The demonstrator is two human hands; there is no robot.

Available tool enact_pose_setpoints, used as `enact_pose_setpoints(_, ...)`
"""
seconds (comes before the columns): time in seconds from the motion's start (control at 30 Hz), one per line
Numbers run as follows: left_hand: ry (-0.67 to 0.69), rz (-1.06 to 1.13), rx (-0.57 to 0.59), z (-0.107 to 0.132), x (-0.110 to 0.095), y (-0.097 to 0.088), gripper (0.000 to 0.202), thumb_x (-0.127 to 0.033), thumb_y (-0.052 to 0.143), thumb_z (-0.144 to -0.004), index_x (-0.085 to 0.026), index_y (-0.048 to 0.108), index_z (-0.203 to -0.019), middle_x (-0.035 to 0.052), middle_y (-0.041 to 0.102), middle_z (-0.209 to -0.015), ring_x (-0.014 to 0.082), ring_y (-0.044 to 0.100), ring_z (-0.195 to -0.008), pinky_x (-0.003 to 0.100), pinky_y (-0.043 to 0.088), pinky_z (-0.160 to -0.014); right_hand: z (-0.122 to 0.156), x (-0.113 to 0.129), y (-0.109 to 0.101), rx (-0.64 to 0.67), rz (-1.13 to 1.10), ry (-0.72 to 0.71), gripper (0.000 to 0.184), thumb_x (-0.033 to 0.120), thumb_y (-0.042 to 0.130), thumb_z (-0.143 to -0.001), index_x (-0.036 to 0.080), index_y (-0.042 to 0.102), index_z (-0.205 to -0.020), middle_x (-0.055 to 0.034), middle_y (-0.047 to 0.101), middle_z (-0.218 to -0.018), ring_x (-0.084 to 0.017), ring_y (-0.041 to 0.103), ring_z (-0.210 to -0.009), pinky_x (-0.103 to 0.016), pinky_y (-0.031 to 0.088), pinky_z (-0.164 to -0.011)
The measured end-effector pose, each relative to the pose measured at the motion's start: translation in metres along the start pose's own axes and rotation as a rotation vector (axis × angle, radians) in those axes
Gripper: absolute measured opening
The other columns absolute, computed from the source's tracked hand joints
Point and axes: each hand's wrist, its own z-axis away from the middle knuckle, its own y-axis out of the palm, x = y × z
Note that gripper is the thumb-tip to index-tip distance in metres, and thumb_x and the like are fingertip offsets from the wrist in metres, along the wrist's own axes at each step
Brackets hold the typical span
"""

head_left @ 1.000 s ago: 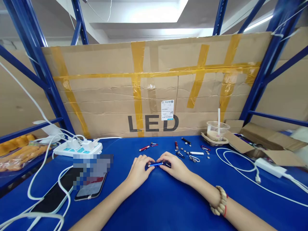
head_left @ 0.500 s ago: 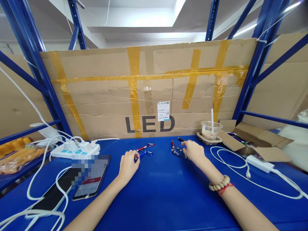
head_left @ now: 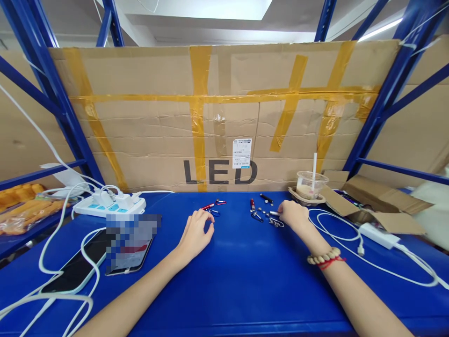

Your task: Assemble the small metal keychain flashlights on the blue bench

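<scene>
On blue table (head_left: 242, 281), right hand (head_left: 293, 216) perhaps pinching half-hidden silver tube (head_left: 274, 213), left hand (head_left: 195, 234) fingers (head_left: 200, 217) slack, empty.

The blue table (head_left: 238, 285) carries a power strip (head_left: 108, 206) far left and two phones (head_left: 75, 271) with white cables (head_left: 56, 243) near left. A red torch (head_left: 208, 206) and small metal parts (head_left: 261, 214) lie far middle. A cup (head_left: 307, 185), charger (head_left: 377, 234) and cardboard box (head_left: 372, 201) sit far right.

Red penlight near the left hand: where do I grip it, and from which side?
Pinch the red penlight mid-barrel, from above, probably with the left hand. It lies flat on the table, its clip at the right end, and the barrel is bare and narrow.
</scene>
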Motion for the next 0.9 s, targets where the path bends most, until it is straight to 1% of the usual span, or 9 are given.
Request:
enact_pose_setpoints(0.17,0.048,0.018,0.058,0.002,-0.009,-0.003,0.011,-0.014,0.043,-0.079,-0.02,0.051,-0.082,0.0029,0.055,-0.09,0.0195,0.049,-0.092,0.033,0.037,-0.077,-0.001,-0.003,-0.004,-0.066,-0.044,-0.018,0.021,0.018,0.063,-0.066,0.02,0.069,-0.086,-0.0078,0.066,-0.091,-0.024,0.061,-0.089,-0.029,0.044,-0.069)
enact_pose_setpoints(0.33,0.077,0.035,0.086,0.003,-0.009,-0.003,0.013,-0.018,0.042,-0.082,-0.02,0.052,-0.091,0.0031,0.056,-0.092,0.019,0.05,-0.09,0.033,0.037,-0.078,0.007,0.012,-0.008,-0.2,-0.143,-0.153,0.022,0.033,0.053,-0.075,0.026,0.067,-0.091,-0.001,0.065,-0.093,-0.019,0.059,-0.091,-0.024,0.042,-0.066)
enact_pose_setpoints(0.47,0.088,0.056,0.093,0.003,-0.01,-0.004,0.027,-0.028,0.046,-0.084,-0.024,0.048,-0.111,0.0029,0.056,-0.094,0.0192,0.051,-0.09,0.034,0.037,-0.08,0.029,0.04,0.003,-0.315,-0.525,-0.585,0.021,0.03,0.053,-0.078,0.024,0.066,-0.092,-0.0003,0.062,-0.08,-0.01,0.057,-0.072,-0.019,0.04,-0.061)
enact_pose_setpoints(0.57,0.143,0.087,0.126,0.004,-0.01,-0.003,0.037,-0.034,0.05,-0.082,-0.024,0.044,-0.118,0.0028,0.057,-0.092,0.0191,0.052,-0.087,0.033,0.037,-0.079,0.053,0.062,0.014,-0.144,-0.711,-0.886,0.021,0.033,0.053,-0.08,0.022,0.066,-0.093,-0.0013,0.061,-0.078,-0.008,0.054,-0.064,-0.018,0.041,-0.06)
enact_pose_setpoints(0.63,0.217,0.105,0.192,0.004,-0.01,-0.003,0.023,-0.032,0.047,-0.084,-0.021,0.052,-0.104,0.0026,0.057,-0.084,0.017,0.052,-0.078,0.029,0.039,-0.073,0.067,0.071,0.018,-0.022,-0.795,-1.015,0.021,0.034,0.054,-0.08,0.021,0.066,-0.091,-0.0015,0.06,-0.077,-0.008,0.054,-0.065,-0.018,0.042,-0.061)
enact_pose_setpoints(0.7,0.261,0.111,0.243,0.004,-0.01,-0.003,0.017,-0.03,0.043,-0.086,-0.018,0.055,-0.084,0.0019,0.055,-0.075,0.0144,0.05,-0.068,0.025,0.038,-0.064,0.073,0.075,0.019,0.065,-0.839,-1.037,0.023,0.037,0.055,-0.08,0.019,0.066,-0.09,-0.0016,0.06,-0.076,-0.008,0.054,-0.066,-0.018,0.042,-0.059)
enact_pose_setpoints(0.77,0.261,0.101,0.234,0.004,-0.009,-0.002,0.024,-0.031,0.04,-0.088,-0.017,0.052,-0.072,0.0009,0.051,-0.069,0.0129,0.048,-0.062,0.024,0.037,-0.058,0.07,0.073,0.016,0.101,-0.854,-1.011,0.025,0.039,0.056,-0.078,0.02,0.066,-0.091,-0.0016,0.06,-0.078,-0.008,0.055,-0.066,-0.017,0.042,-0.058)
enact_pose_setpoints(0.83,0.258,0.087,0.199,0.003,-0.009,-0.003,0.028,-0.034,0.04,-0.088,-0.017,0.051,-0.069,0.0001,0.049,-0.067,0.0122,0.047,-0.061,0.023,0.036,-0.057,0.059,0.066,0.01,0.052,-0.837,-0.926,0.028,0.041,0.057,-0.077,0.021,0.065,-0.095,-0.0011,0.062,-0.082,-0.008,0.055,-0.067,-0.017,0.041,-0.057)
enact_pose_setpoints(0.9,0.266,0.084,0.178,0.002,-0.008,-0.004,0.029,-0.036,0.039,-0.088,-0.018,0.052,-0.07,0.0002,0.05,-0.068,0.0121,0.048,-0.062,0.023,0.037,-0.058,0.044,0.054,0.003,-0.112,-0.775,-0.771,0.026,0.042,0.054,-0.079,0.022,0.065,-0.092,-0.0007,0.062,-0.084,-0.008,0.056,-0.068,-0.018,0.041,-0.06)
